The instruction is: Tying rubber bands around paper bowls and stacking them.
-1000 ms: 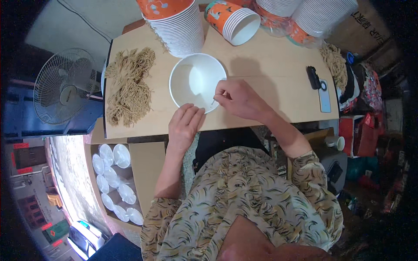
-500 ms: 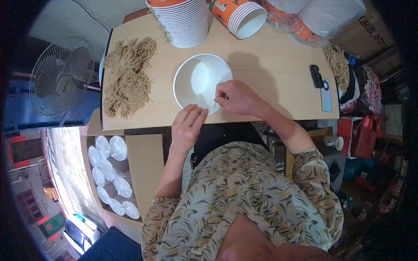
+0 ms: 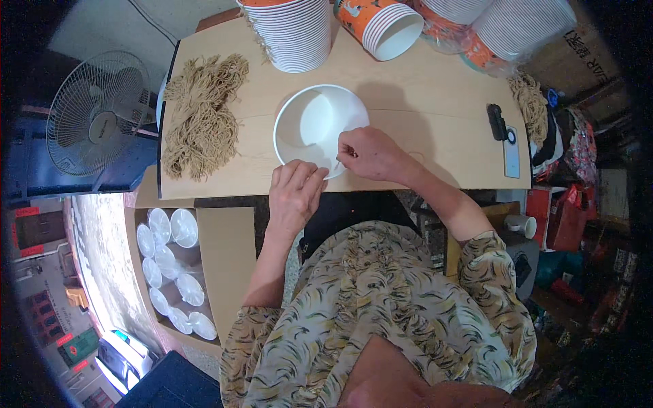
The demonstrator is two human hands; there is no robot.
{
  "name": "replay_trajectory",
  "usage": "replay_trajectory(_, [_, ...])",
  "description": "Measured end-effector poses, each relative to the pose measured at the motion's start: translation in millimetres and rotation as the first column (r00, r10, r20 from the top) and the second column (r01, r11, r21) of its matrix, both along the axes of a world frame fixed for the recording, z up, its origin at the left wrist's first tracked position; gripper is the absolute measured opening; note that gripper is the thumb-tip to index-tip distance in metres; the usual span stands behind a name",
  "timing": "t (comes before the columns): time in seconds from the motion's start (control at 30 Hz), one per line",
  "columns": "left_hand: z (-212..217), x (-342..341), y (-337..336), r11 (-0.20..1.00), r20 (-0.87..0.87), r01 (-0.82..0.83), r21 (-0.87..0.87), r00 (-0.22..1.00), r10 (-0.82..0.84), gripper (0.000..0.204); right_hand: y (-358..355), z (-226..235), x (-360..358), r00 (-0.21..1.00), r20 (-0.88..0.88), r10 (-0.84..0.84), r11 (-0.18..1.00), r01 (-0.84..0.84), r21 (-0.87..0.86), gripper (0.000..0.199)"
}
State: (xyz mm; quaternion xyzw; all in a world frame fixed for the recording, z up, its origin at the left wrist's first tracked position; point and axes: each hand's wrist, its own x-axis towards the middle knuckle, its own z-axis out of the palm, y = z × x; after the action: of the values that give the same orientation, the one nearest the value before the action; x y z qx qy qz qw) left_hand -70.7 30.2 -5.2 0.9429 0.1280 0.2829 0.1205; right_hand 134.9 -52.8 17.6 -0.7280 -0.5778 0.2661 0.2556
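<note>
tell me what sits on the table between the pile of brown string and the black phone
In the head view, the white paper bowl lies between the string pile and the phone, with the left hand and right hand at its near rim.

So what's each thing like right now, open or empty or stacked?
White paper bowl: upright, empty, both hands at its near rim.
Left hand: flat on the rim.
Right hand: pinching the rim.
Bowl stack: nested.
Twine bundle: loose on the table.
Fan: blades show no blur.

Bright, even light on the wooden table; soft shadow right of the white bowl. Fisheye bending and dark vignette at edges; centre sharp.
</note>
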Motion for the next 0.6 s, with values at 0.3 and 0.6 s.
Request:
replay_trajectory(0.3, [4.9,1.4,0.7,0.999,-0.058,-0.034,-0.024,0.998,0.033,0.028,1.7,-2.8,-0.4,1.000,-0.019,0.002,1.000,-0.002,0.021,0.016])
replay_trajectory(0.6, [10.6,3.3,-2.3,0.997,-0.107,-0.080,-0.015,0.991,0.078,0.033,4.5,-0.4,-1.7,1.000,0.016,0.020,0.999,-0.020,0.033,0.016])
